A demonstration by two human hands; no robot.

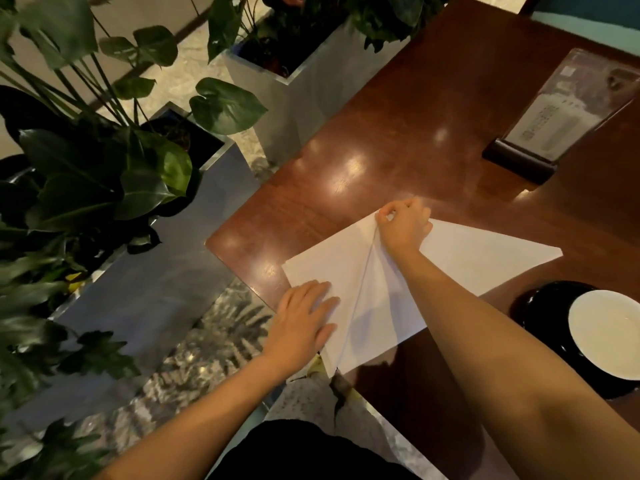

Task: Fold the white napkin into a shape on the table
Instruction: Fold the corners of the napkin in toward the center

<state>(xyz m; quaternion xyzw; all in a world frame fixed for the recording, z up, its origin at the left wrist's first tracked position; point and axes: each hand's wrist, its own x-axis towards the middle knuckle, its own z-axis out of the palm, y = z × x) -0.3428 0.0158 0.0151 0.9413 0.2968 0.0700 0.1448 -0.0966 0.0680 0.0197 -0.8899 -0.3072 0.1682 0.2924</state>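
Head view shows the white napkin [467, 261] lying partly folded on the brown surface [415, 116] near its close edge, with a crease down its middle. The left hand [304, 317] lies flat on the left flap with its fingers straight, and the right hand [403, 225] pinches the far end of the crease with curled fingers. A white plate [609, 334] sits apart at the right.

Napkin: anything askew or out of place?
Nothing damaged. The white napkin lies at the table corner, near tip at the edge, possibly overhanging. The left hand presses it flat; right hand pinches its top.
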